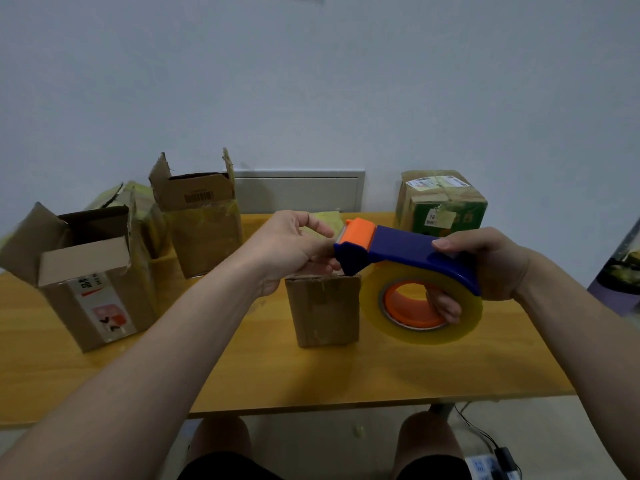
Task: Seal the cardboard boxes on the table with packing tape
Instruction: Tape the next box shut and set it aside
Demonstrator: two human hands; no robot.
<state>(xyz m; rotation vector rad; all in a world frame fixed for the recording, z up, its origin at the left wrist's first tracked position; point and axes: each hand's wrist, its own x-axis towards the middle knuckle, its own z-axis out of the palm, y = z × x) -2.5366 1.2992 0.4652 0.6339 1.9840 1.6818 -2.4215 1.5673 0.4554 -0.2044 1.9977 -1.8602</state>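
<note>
My right hand point(485, 268) grips a blue and orange tape dispenser point(408, 258) with a clear roll of packing tape point(460, 327), fingers through the roll's orange core. It is held in the air over a small closed cardboard box point(323, 310) at the table's middle. My left hand point(294, 247) pinches at the dispenser's orange front end, just above the box's top; whether it holds the tape's end is hard to tell. Three open cardboard boxes stand at the left: one in front point(100, 285), one behind it point(138, 206), one taller point(204, 223).
A closed, taped box with green print point(441, 206) stands at the table's back right. The wooden table point(346, 375) runs against a pale wall. My knees show below the front edge, and a power strip with cables point(491, 462) lies on the floor at the right.
</note>
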